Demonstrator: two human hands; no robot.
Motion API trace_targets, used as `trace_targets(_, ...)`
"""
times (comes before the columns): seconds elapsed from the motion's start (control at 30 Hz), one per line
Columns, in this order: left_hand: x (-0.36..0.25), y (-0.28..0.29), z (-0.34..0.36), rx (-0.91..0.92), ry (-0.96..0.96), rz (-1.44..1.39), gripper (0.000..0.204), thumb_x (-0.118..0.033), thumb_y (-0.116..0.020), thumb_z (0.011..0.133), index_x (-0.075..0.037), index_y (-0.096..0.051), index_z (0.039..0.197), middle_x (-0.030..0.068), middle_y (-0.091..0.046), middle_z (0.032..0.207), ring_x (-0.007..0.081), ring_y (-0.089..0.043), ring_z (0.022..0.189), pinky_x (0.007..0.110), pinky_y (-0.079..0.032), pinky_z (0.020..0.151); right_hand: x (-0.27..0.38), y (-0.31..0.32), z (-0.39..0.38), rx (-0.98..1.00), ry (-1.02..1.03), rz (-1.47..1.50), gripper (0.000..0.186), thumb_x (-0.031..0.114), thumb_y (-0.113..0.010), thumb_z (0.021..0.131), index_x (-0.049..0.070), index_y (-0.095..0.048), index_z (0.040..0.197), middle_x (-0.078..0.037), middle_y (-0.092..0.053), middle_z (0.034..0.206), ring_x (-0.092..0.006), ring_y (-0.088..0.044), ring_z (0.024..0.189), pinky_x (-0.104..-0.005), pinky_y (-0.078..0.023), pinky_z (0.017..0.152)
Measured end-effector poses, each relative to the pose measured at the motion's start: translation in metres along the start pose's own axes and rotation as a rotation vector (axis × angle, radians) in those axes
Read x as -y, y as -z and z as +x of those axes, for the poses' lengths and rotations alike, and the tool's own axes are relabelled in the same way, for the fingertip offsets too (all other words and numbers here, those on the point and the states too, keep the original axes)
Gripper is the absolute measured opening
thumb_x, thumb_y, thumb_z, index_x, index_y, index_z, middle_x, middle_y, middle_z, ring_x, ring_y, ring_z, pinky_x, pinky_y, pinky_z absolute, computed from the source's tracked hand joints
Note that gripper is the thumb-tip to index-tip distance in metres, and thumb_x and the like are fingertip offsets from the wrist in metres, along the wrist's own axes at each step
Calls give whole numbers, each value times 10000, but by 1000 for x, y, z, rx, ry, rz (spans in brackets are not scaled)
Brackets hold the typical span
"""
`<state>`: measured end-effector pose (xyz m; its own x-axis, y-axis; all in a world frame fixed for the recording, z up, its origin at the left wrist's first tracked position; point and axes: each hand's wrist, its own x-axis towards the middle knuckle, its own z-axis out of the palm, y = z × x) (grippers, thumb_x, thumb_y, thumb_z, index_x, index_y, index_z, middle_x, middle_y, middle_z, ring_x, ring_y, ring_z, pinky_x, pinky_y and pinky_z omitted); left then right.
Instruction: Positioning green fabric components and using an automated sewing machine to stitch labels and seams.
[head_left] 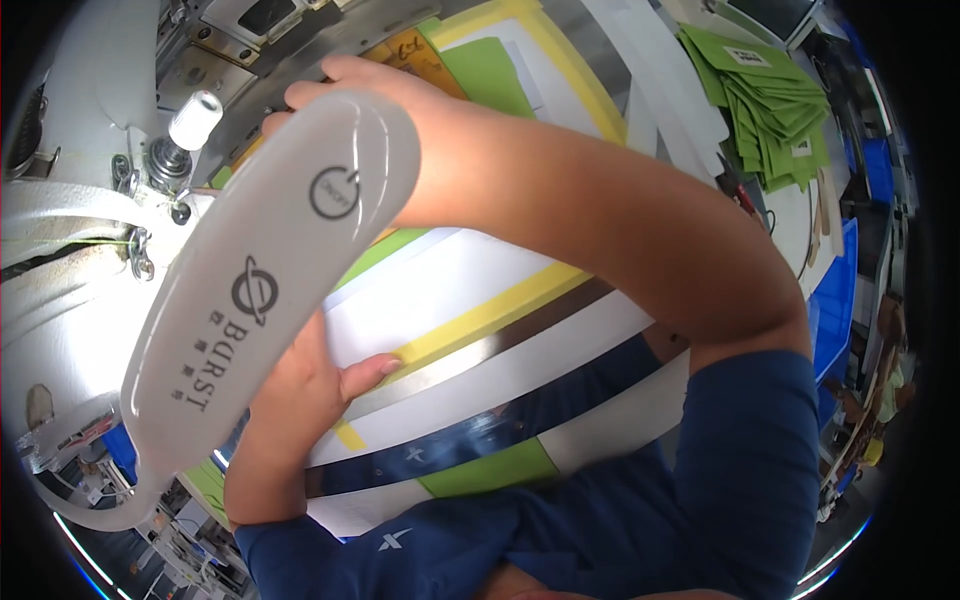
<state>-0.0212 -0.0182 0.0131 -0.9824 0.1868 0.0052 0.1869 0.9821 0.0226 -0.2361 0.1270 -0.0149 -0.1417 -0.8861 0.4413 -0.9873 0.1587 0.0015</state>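
Note:
A white handheld-shaped lamp head (285, 215) with a power symbol hangs in front of both hands and hides much of them. My left hand (300, 375) lies over a white sheet with yellow edging (480, 315), its thumb stretched out along the near yellow strip. The lamp covers its other fingers. Farther off, my right hand (385, 90) reaches across to the left with several fingertips showing spread, beside an orange-brown piece (412, 58) with handwritten marks. Green fabric (490, 75) lies next to that piece. No held object shows in either hand.
A white machine body (80, 130), apparently a sewing machine, stands at left with a white knob (196, 120) and metal thread guides. At the far right lie stacked green fabric pieces (765, 110), a dark-handled tool (740, 190) and a blue bin (835, 310). A shiny metal edge runs nearest my body.

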Motion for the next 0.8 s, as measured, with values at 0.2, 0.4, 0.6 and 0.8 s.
trace_targets(0.2,2,-5,-3,-14,13,29,1165,-894,-493,869,104,-527,1471,207,-569,1031,397,-549,977,485,-441,936,-2,-2,1,-12,-1,65,196,210,-640,961,217,-826,1025,9,-714,1089,-208,-656,1133,-398,-460,989)
trace_targets(0.4,2,-4,-4,-9,50,-32,1183,-910,-468,865,102,-525,1475,212,-572,1034,400,-555,983,484,-445,940,-8,-3,2,-34,24,110,166,195,-666,926,207,-827,968,19,-712,1060,-202,-659,1116,-405,-464,981)
trace_targets(0.6,0,-2,0,-27,-4,60,1176,-904,-481,864,98,-528,1477,211,-576,1045,399,-558,977,487,-453,938,-7,2,1,-19,31,9,136,217,-690,909,212,-824,933,26,-710,1035,-201,-653,1111,-407,-456,967)
trace_targets(0.8,-16,13,3,30,126,-29,1023,-734,-673,878,78,-536,1486,200,-593,1113,391,-572,1004,479,-465,931,-5,-2,4,-56,15,-38,142,302,-720,876,194,-745,964,20,-653,1019,-190,-596,989,-379,-427,893)
